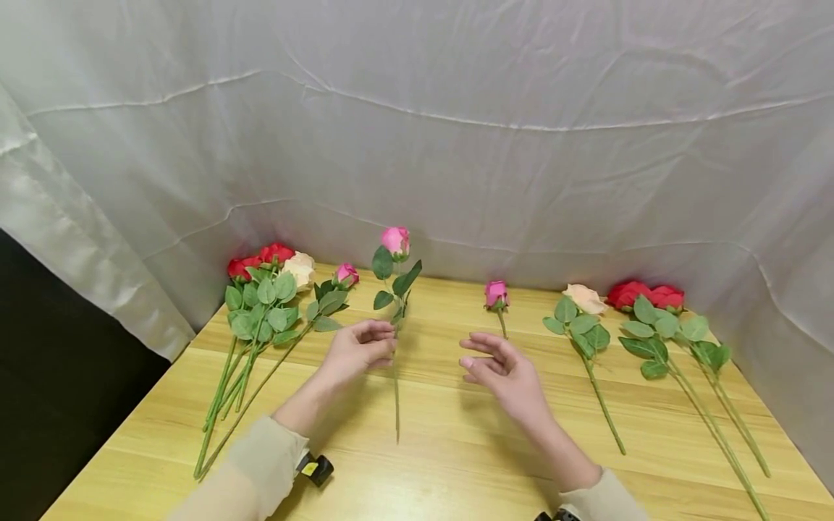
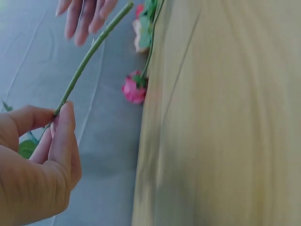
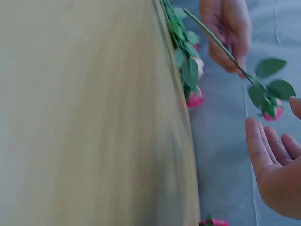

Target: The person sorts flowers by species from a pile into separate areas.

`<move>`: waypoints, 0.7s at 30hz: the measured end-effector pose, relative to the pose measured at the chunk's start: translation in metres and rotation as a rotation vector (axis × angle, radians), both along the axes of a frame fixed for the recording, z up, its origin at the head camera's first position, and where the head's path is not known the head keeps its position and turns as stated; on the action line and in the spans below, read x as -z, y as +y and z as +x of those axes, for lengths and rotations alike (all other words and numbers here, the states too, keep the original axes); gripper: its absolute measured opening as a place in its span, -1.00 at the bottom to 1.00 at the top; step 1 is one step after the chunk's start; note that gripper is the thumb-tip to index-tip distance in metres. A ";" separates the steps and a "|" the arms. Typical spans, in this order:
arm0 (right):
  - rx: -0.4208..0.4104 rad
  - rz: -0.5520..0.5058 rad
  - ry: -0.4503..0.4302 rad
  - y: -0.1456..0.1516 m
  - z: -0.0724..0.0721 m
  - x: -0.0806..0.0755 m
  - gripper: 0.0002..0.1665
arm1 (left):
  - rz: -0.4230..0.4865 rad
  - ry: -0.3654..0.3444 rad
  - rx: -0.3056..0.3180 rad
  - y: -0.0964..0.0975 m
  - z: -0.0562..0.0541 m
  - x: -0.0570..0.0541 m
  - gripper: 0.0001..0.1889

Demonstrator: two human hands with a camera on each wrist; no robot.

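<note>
Presently, held rose: one green-stemmed pink rose [image 1: 405, 281] is held over the pale yellow wooden table [image 1: 417, 477], near its middle.
Left hand [image 1: 355, 353]: the stem is pinched between thumb and fingertips.
Right hand [image 1: 511, 378]: right of the table's middle, fingers loosely bent, nothing gripped.
Table's left side: red, cream and pink roses [image 1: 263, 293] are bunched.
Left-wrist view: the bloom, shown by both other views, is left out.

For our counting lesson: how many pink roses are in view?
3: one pink rose beside the left bunch, a second pinched in the left hand, a third lying beyond the right hand.
</note>
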State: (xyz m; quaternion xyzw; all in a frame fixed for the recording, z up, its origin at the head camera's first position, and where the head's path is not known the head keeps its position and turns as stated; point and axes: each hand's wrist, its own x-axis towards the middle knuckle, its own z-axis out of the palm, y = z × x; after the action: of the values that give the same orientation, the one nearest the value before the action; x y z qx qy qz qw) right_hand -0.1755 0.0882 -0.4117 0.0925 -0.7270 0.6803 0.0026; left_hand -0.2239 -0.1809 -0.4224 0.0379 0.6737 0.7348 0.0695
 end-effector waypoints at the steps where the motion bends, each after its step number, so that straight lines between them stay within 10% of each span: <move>1: -0.012 0.005 -0.011 -0.003 0.002 0.001 -0.44 | 0.007 -0.001 0.003 0.003 0.002 0.000 -0.64; 21: -0.226 0.040 -0.096 -0.037 0.025 0.016 -0.42 | 0.140 0.001 0.044 0.031 0.025 -0.003 -0.64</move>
State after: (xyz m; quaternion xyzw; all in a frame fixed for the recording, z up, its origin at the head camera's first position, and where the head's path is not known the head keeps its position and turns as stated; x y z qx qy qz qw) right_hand -0.1502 0.0508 -0.4275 0.1412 -0.7246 0.6654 -0.1110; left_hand -0.1994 -0.1503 -0.4189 0.0576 0.6198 0.7783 0.0823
